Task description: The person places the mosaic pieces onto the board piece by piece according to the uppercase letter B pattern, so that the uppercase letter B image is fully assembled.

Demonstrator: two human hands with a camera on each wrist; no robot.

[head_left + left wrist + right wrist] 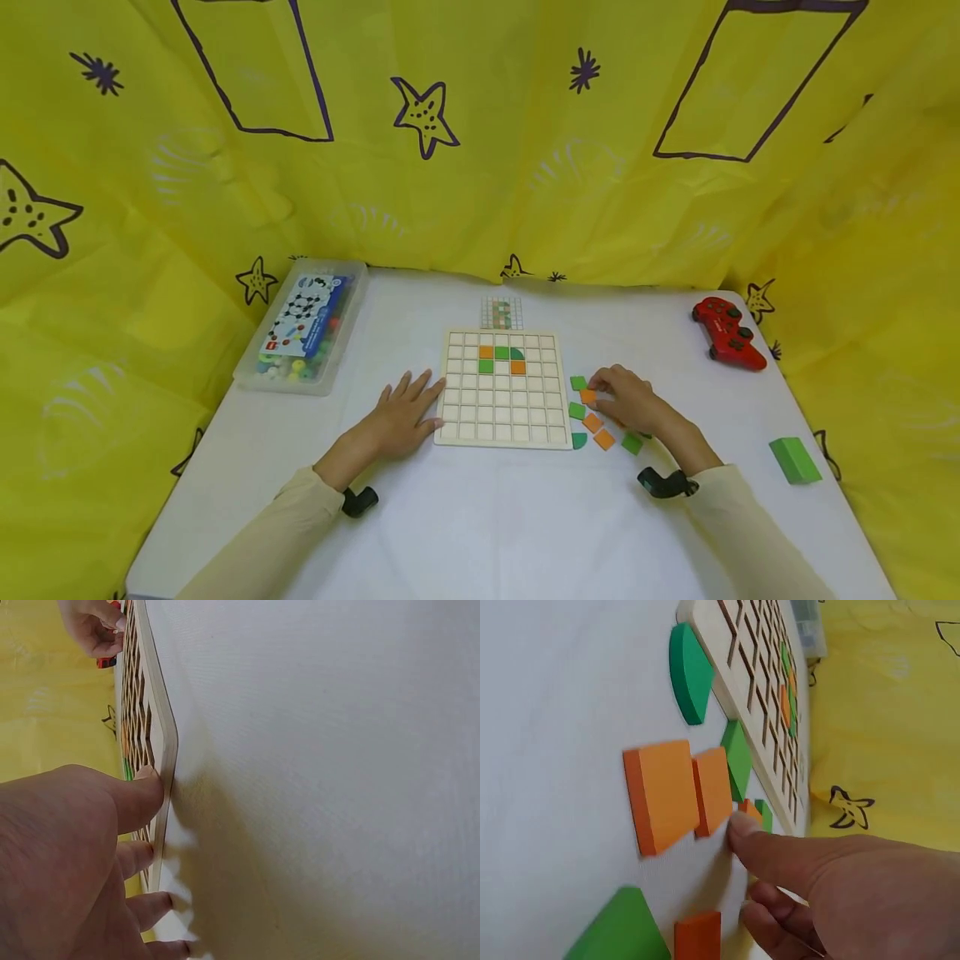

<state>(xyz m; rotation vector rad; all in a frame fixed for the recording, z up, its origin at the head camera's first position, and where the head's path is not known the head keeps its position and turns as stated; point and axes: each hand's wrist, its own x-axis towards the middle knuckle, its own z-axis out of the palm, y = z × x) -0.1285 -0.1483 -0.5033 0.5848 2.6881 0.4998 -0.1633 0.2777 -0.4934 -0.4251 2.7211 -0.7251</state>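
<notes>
A wooden grid board [504, 423] lies mid-table, bearing several orange and green pieces in its upper cells. My left hand [405, 417] rests beside its left edge with fingers spread. The left wrist view shows the thumb [142, 796] touching the board's rim. Right of the board, my right hand [633, 402] pinches an orange square tile [587, 397] between thumb and forefinger, down at table level. Around it lie green tiles [577, 411], orange tiles [604, 439] and a dark green quarter-round piece [688, 673]. Pieces under the right palm are partly hidden.
A small pattern card [502, 313] lies behind the board. At the back left stands a clear plastic box [303, 325] of colored parts. A red game controller [727, 333] and a green block [795, 460] are on the right. Yellow cloth surrounds the table.
</notes>
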